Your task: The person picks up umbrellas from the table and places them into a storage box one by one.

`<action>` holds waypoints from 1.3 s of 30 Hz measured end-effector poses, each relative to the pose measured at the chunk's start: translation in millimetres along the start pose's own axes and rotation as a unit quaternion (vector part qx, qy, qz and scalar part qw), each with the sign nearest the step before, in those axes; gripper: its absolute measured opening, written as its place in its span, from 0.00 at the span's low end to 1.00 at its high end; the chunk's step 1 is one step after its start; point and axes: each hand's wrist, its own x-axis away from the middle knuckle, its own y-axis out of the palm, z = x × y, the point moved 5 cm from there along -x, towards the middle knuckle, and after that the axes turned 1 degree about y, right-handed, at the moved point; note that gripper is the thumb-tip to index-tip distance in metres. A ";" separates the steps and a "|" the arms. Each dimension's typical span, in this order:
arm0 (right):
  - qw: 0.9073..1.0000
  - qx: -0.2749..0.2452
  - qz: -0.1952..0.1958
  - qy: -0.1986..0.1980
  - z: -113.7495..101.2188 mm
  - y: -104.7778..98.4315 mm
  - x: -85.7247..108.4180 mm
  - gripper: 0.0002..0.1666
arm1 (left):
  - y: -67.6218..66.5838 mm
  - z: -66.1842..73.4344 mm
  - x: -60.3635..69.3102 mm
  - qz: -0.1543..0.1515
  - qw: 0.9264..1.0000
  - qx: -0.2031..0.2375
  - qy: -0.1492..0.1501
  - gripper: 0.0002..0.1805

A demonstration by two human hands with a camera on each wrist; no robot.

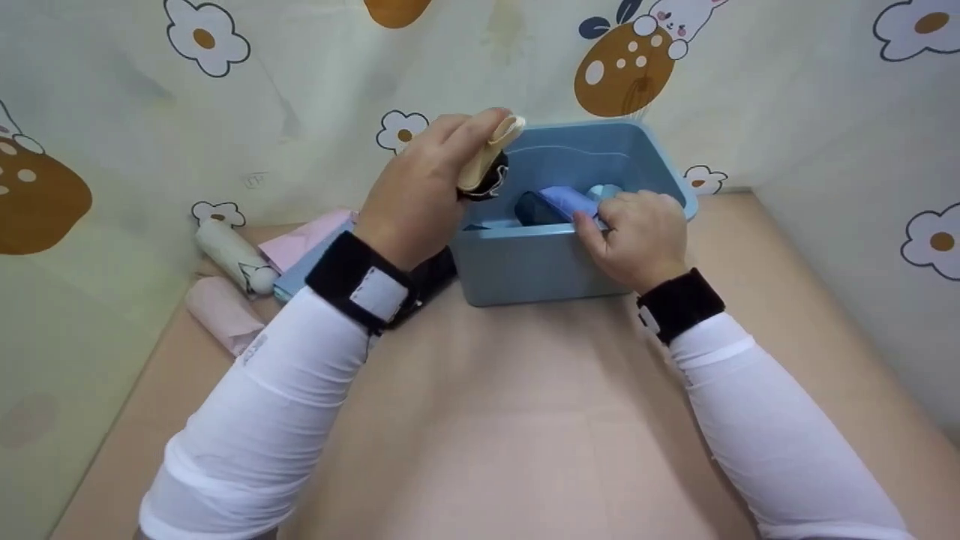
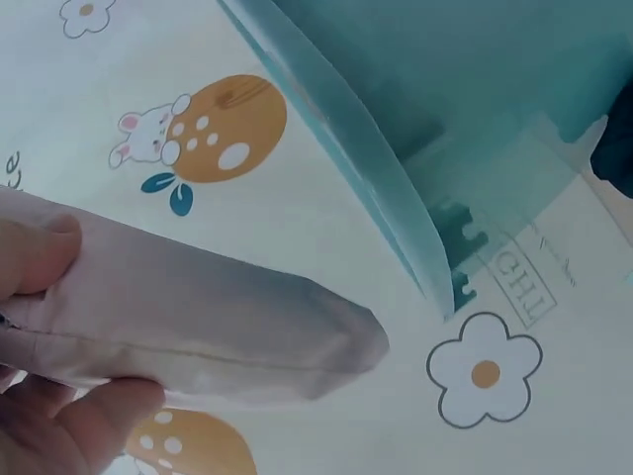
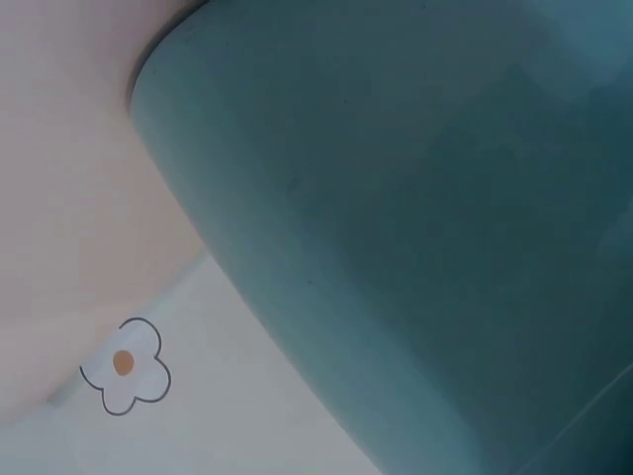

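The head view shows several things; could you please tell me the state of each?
Left hand, holding the pale roll
Pale roll, held off the table
Blue bin, open-topped, holding several things
Right hand, gripping the blue bin's near rim
Purple-blue bundle, lying inside the bin
Pale green roll, lying on its side
Pink roll, lying on its side
Pink piece, partly hidden
Blue piece, partly hidden
Black item, partly hidden

Soft, diffuse light fills the head view, leaving faint, blurry-edged shadows on the surface (image 1: pixel 510 420) in front of the bin (image 1: pixel 532 266). The left wrist view looks pale; the right is dimmer, with the bin darkly shaded.
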 end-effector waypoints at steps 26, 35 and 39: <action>1.000 0.008 0.000 0.002 0.0 -0.5 0.3 0.36 | 73.4 -40.9 -31.4 -0.066 0.993 -0.097 0.003 0.19; 1.000 0.011 0.001 0.002 0.1 -0.7 0.7 0.36 | 80.0 -39.1 -38.3 -0.106 0.987 -0.119 -0.009 0.17; 1.000 0.010 0.000 0.000 0.1 -0.5 0.8 0.37 | 82.5 -39.5 -39.3 -0.120 0.984 -0.131 -0.021 0.17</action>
